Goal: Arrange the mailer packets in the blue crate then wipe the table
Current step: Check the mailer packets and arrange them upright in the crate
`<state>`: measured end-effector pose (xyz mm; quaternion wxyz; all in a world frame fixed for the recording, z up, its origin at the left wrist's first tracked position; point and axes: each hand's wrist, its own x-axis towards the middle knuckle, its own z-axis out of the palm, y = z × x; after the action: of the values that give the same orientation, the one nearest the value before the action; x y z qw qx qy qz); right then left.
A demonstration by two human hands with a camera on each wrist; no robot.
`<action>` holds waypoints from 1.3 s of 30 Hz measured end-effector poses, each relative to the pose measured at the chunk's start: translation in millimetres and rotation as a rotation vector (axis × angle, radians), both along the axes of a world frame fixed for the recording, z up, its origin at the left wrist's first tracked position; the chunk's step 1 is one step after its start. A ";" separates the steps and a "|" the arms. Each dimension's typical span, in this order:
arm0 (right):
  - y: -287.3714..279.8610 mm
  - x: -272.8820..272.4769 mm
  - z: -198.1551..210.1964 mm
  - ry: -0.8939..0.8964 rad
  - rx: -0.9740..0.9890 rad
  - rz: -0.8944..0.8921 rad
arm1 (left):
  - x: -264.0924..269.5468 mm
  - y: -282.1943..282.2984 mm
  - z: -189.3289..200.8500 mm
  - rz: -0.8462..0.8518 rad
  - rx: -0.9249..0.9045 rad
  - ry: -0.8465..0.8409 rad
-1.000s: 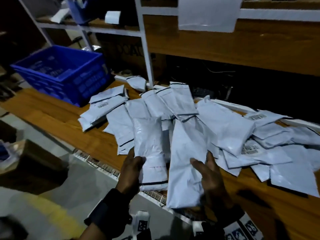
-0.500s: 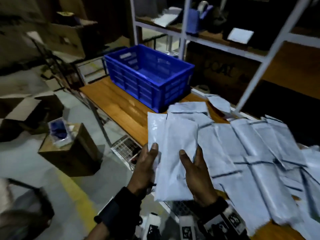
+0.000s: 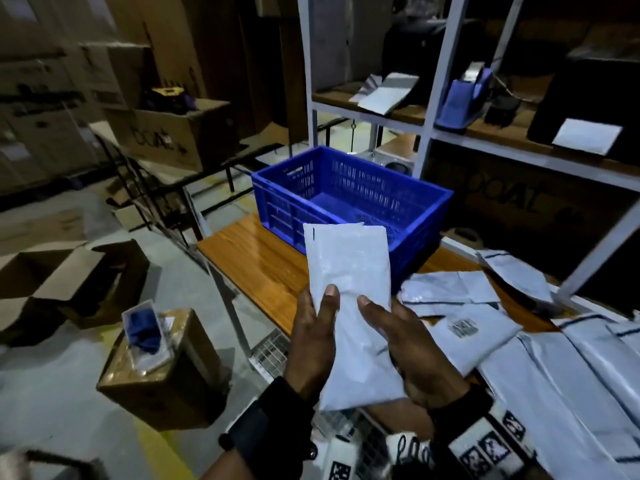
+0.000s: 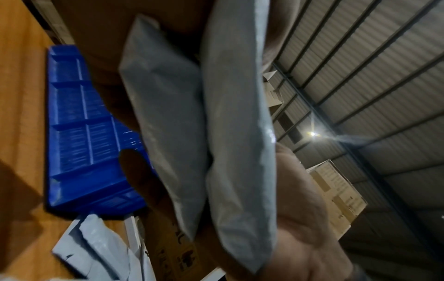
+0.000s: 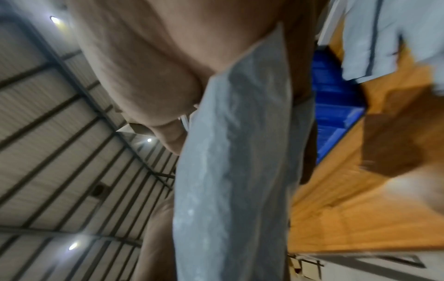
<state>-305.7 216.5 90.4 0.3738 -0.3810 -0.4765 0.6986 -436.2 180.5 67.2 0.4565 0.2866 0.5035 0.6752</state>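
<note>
We hold two packets (image 3: 349,306) stacked together, raised above the table (image 3: 263,261) just short of the crate (image 3: 349,199). Our left hand (image 3: 313,344) and right hand (image 3: 412,351) each clasp a long edge, thumbs on top, fingers beneath. They look light, soft and slick, likely to slide over each other, so gripping both sides near the lower half seems wise. The crate looks empty; more mailers (image 3: 519,341) lie heaped on the table.
</note>
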 end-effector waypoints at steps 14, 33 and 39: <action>185.1 -91.7 68.6 -0.204 0.285 0.060 | -94.2 183.9 47.3 -0.150 0.102 0.083; 458.3 -259.5 27.3 -1.270 0.685 0.361 | -400.9 425.3 -19.2 0.009 -0.059 0.388; 472.7 -274.5 -25.3 -1.374 0.555 0.494 | -401.4 442.2 -45.1 0.015 -0.027 0.546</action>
<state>-580.1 689.3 65.1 -0.0900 -0.5038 -0.8293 0.2243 -837.7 622.6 22.1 0.3025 0.4482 0.6190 0.5696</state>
